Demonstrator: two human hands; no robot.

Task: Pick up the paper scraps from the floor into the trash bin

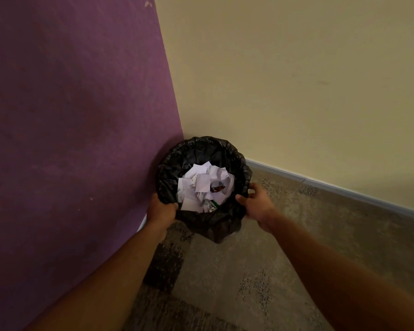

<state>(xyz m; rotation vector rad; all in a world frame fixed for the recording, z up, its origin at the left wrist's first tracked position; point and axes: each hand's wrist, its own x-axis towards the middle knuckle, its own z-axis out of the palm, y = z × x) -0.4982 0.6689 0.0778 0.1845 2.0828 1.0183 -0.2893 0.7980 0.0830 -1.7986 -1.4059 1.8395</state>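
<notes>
Trash bin held at its rim by both hands in a room corner.

The purple wall (69,139) and the cream wall (308,80) meet just behind the trash bin (245,173); patterned carpet (285,259) lies open to the right and near side. The bin, lined with a black bag, holds white paper scraps (202,183) and a brown wrapper (216,188). The left hand (160,211) and the right hand (257,204) each curl closed over the near rim, thumbs inside the lining.

Two bare forearms, no sleeves, ringless hands (161,210)
</notes>
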